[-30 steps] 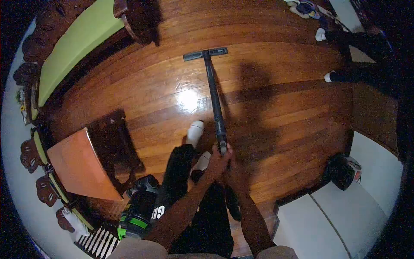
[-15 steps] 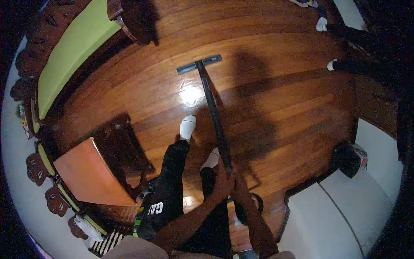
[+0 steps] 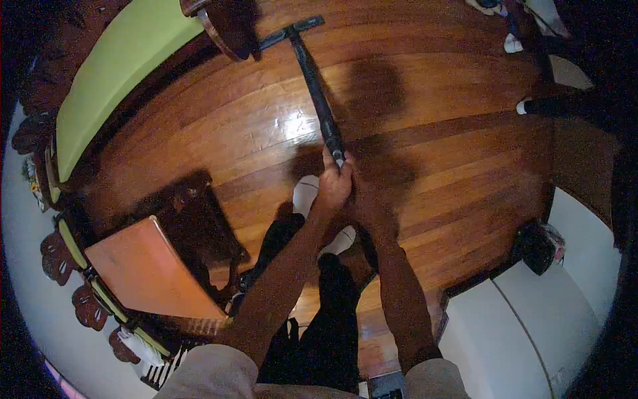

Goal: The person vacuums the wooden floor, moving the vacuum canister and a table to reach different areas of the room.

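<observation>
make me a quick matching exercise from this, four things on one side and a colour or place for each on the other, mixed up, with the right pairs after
Things
1. long pole
2. long seat
3. low tabletop
4. dark bag

Colours and places
A. orange
B. by the white furniture
C. held in the left hand and right hand
D. yellow-green

Right pairs: 1-C, 2-D, 3-A, 4-B

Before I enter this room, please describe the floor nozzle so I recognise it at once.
At the upper left of the wooden floor stands a green-cushioned sofa. Just right of its dark wooden end is the floor nozzle. It is the wide, flat, dark bar set crosswise on the far end of the dark tube that the left hand and right hand hold.
</observation>
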